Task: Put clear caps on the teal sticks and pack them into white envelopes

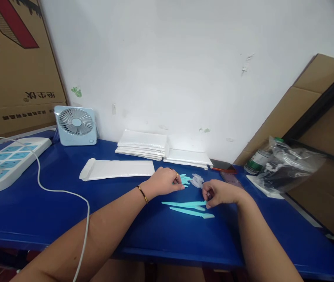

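Note:
My left hand (167, 181) is closed in a pinch at the edge of a small pile of turquoise pieces (185, 178). What lies between its fingertips is hidden. My right hand (218, 192) has thumb and finger closed at the right end of a slim turquoise eyebrow razor (184, 204), which lies along the table. Just below, nearly parallel, is another turquoise razor (189, 212), with a wider, paler right end; part of a third shows between them. A small heap of translucent whitish pieces (196, 180) sits between my two hands.
White padded mailers are stacked (142, 140) by the wall, with a lower stack (188, 156) beside them and a single mailer (120, 169) nearer. A phone (223, 167), plastic bag (296, 164) and can (257, 161) stand right. Left are a fan (76, 125), power strip (14, 156) and white cable (64, 191).

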